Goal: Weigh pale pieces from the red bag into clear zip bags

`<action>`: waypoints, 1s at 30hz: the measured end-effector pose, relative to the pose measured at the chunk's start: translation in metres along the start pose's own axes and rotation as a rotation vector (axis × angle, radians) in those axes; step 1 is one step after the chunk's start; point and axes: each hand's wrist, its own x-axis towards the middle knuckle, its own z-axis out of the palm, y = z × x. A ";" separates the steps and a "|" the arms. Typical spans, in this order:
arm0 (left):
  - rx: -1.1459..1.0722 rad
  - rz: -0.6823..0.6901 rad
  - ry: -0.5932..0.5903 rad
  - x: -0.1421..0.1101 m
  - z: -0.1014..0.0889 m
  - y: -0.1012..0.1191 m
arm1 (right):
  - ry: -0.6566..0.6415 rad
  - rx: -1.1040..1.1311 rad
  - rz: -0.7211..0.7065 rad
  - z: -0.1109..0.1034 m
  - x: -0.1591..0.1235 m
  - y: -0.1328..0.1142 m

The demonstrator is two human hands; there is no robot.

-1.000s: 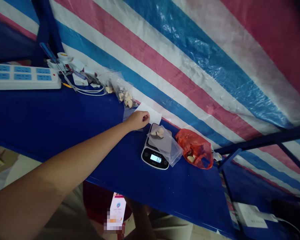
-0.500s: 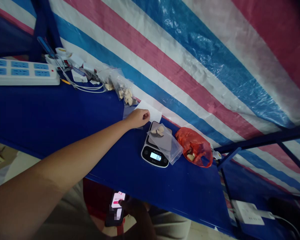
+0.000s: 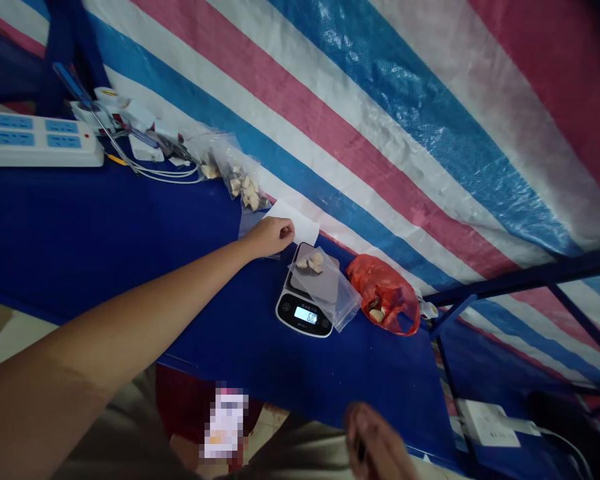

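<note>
L hand (image 3: pixel 273 237) pinches the white paper slip (image 3: pixel 295 222) on the tabletop (image 3: pixel 105 233), beside the scale (image 3: pixel 307 300); lift it flat w/o nudging the scale's bag. R hand (image 3: pixel 375 443) low (blurred, grip unclear).

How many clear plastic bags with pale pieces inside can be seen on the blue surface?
3. One clear bag lies on the scale; two more sit against the striped tarp, beyond the left hand. More may be hidden there.

Power strip (image 3: pixel 40 139), red bag (image 3: pixel 386 293)
</note>
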 end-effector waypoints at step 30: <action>-0.141 -0.038 -0.071 0.000 0.008 0.006 | 0.319 0.516 -0.359 0.025 0.150 -0.107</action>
